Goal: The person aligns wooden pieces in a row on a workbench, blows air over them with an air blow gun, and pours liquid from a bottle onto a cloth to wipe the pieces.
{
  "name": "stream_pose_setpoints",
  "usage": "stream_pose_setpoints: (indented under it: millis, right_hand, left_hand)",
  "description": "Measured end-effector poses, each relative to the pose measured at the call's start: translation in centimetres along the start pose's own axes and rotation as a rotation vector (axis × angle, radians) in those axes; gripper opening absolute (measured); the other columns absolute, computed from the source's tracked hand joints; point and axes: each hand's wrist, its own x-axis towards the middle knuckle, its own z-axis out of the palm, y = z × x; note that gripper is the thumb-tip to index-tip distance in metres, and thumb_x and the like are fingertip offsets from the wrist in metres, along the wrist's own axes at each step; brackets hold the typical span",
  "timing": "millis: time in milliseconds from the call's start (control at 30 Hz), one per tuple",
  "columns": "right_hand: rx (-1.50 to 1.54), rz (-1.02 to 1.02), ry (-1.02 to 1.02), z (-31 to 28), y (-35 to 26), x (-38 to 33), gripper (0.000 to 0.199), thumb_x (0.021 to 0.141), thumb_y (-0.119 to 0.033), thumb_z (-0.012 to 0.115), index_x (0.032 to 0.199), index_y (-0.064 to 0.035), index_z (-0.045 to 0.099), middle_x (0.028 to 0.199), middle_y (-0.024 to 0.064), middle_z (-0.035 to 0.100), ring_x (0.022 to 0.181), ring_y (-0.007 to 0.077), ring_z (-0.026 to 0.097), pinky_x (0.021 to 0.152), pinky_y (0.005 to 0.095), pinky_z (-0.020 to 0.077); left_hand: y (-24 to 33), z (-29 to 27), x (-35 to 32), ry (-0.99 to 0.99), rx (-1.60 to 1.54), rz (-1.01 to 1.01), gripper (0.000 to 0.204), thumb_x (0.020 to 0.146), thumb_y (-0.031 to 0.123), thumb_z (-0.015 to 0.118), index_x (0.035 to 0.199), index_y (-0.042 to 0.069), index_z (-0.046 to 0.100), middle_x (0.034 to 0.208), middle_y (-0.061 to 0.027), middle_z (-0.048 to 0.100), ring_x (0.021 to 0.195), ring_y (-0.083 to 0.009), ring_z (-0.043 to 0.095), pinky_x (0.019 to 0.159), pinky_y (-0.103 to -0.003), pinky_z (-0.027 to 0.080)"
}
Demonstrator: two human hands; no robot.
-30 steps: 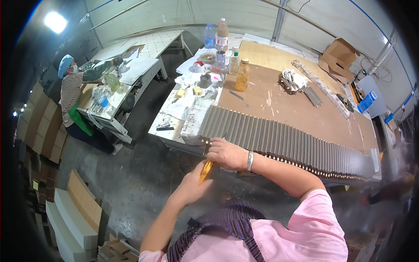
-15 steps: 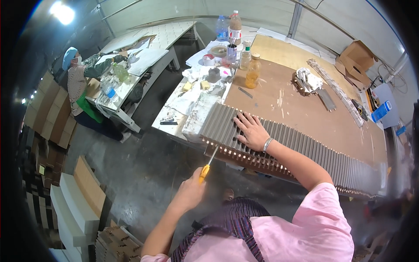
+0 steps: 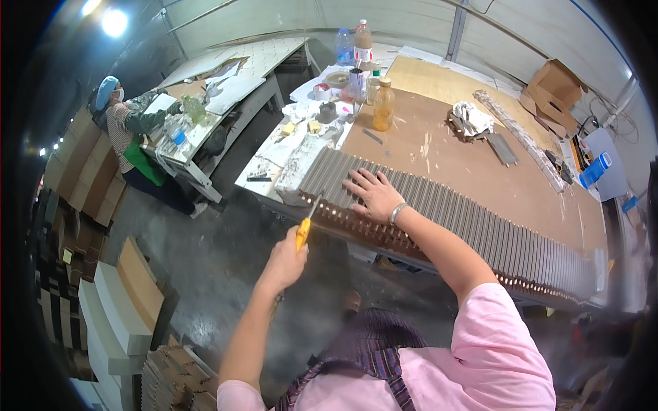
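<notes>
grey concrete floor and stacked cardboard surround a long brown worktop [image 3: 439,147], where a row of grey ribbed strips [image 3: 452,212] lies side by side along the near edge. right hand [image 3: 373,195] lies flat with fingers spread on the strips, seemingly pinning them steady. left hand [image 3: 282,262] is closed around a yellow-handled screwdriver [image 3: 306,222], its tip aimed at the strips' exposed ends. a seated co-worker [image 3: 127,127] works at another table.

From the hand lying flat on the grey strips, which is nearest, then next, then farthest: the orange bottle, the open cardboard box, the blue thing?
From the right hand:
1. Orange bottle, straight behind it.
2. Open cardboard box, far back right.
3. Blue thing, right table edge.
</notes>
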Motion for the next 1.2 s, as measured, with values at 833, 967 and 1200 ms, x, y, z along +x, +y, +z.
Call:
stream_pose_setpoints:
  millis: [833, 967, 1200]
  right_hand:
    - [0.002, -0.162, 0.071, -1.7, 8.0, -8.0, 0.056, 0.094, -0.033, 0.048, 0.147, -0.0188, 0.035, 0.154, 0.0082, 0.032, 0.144, 0.0274, 0.024, 0.116, 0.0522, 0.0161]
    - [0.012, -0.107, 0.032, -1.4, 8.2, -8.6, 0.054, 0.098, -0.036, 0.040, 0.150, -0.0219, 0.030, 0.157, 0.0057, 0.027, 0.146, 0.0266, 0.020, 0.117, 0.0510, 0.0149]
    - [0.049, -0.100, 0.028, -1.2, 8.2, -8.6, 0.055, 0.098, -0.034, 0.040, 0.150, -0.0229, 0.029, 0.157, 0.0058, 0.026, 0.146, 0.0271, 0.019, 0.118, 0.0525, 0.0137]
  left_hand:
    - [11.2, 11.9, -6.0, 0.026, -0.082, -0.111, 0.045, 0.091, 0.016, 0.056, 0.130, -0.001, 0.043, 0.095, -0.0316, 0.063, 0.093, -0.0480, 0.060, 0.082, -0.052, 0.047]
    - [11.8, 13.3, -6.0, 0.005, -0.078, -0.082, 0.044, 0.091, 0.016, 0.056, 0.130, 0.000, 0.043, 0.093, -0.0292, 0.064, 0.092, -0.0475, 0.060, 0.080, -0.051, 0.047]
    - [12.6, 14.8, -5.5, 0.038, -0.069, -0.112, 0.038, 0.092, 0.011, 0.053, 0.128, 0.001, 0.045, 0.086, -0.0196, 0.067, 0.079, -0.0323, 0.066, 0.074, -0.042, 0.051]
